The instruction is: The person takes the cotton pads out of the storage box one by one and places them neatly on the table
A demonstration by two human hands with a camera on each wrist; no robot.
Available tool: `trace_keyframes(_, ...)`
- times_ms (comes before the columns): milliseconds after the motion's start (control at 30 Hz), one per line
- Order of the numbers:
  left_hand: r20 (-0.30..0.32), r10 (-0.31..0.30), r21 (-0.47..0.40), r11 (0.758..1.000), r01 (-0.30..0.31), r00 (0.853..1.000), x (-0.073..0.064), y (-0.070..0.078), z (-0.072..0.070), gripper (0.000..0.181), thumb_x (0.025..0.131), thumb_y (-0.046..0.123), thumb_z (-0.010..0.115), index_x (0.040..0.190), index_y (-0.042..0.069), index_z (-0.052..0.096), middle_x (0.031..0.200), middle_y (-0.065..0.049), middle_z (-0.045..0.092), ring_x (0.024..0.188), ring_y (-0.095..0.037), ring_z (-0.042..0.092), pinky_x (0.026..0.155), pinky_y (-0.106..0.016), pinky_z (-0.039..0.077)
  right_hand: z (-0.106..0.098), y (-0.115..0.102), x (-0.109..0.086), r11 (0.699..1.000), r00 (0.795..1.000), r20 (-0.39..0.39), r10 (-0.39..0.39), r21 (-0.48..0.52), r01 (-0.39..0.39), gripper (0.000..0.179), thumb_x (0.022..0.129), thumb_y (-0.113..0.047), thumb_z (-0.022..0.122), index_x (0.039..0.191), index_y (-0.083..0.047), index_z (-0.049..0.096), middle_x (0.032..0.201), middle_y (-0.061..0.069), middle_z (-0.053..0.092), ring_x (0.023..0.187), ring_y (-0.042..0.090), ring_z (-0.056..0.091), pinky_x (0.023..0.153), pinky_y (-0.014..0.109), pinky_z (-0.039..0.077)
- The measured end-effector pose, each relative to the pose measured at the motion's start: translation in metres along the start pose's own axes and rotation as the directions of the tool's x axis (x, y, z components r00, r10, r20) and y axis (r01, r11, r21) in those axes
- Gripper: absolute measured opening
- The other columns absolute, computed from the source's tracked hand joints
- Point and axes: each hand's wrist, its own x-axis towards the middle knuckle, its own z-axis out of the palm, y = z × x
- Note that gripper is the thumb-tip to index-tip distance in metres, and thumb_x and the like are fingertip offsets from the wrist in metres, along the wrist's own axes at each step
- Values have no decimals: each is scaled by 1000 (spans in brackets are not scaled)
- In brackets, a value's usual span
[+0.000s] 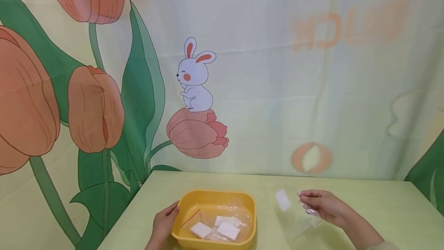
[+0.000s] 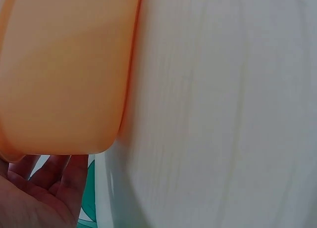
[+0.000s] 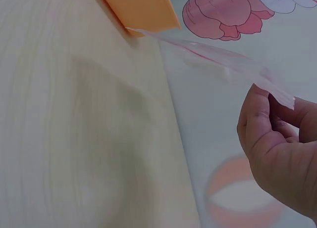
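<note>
On the table stands a yellow plastic basin (image 1: 214,247) with rounded corners. My left hand (image 1: 163,222) grips its left end at the rim; the left wrist view shows the fingers (image 2: 69,181) against the outer wall. Inside the basin are several white rectangular pieces (image 1: 201,230) and crumpled clear plastic bags (image 1: 243,215), one with a red line. To the right of the basin, my right hand (image 1: 326,207) pinches a clear plastic bag (image 1: 295,223) by its edge and holds it above the table. A small white rectangle (image 1: 282,200) shows at the bag's upper left.
The pale green table (image 1: 138,219) ends at a back edge against a hanging cloth (image 1: 263,88) printed with tulips and a white rabbit. In the right wrist view, shadows fall on the tabletop (image 3: 99,139) below the bag.
</note>
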Motion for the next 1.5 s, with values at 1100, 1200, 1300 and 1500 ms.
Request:
trace_keyframes(1100, 23, 3, -12, 1000, -2, 1000, -5, 4, 0, 42, 107, 17, 50, 142, -5, 54, 150, -26, 48, 145, -47, 42, 114, -54, 45, -30, 53, -33, 983, 976, -163, 145, -88, -160, 17, 102, -7, 58, 111, -6, 73, 89, -8, 75, 76, 0, 70, 69, 13, 59)
trace_keyframes(1200, 23, -7, -10, 1000, 7, 1000, -4, 4, 0, 42, 107, 17, 50, 143, -5, 53, 151, -25, 48, 145, -46, 42, 114, -54, 44, -29, 52, -32, 969, 959, -244, 142, -164, -185, 17, 100, -7, 60, 110, -2, 74, 85, -8, 75, 72, 1, 68, 64, 13, 57)
trace_keyframes(1300, 24, -18, -12, 1000, 18, 1000, -3, 4, 0, 42, 107, 18, 50, 144, -4, 53, 152, -25, 47, 146, -46, 42, 115, -54, 43, -26, 50, -30, 951, 940, -314, 131, -230, -209, 18, 99, -7, 63, 110, 2, 73, 82, -8, 74, 68, 2, 65, 61, 14, 55)
trace_keyframes(1500, 18, -23, -13, 1000, 23, 1000, -1, 3, 0, 42, 107, 17, 50, 144, -4, 53, 152, -24, 48, 146, -45, 42, 116, -54, 43, -22, 48, -29, 929, 922, -360, 145, -271, -252, 17, 97, -7, 63, 108, 5, 71, 75, -7, 70, 62, 3, 61, 56, 16, 54)
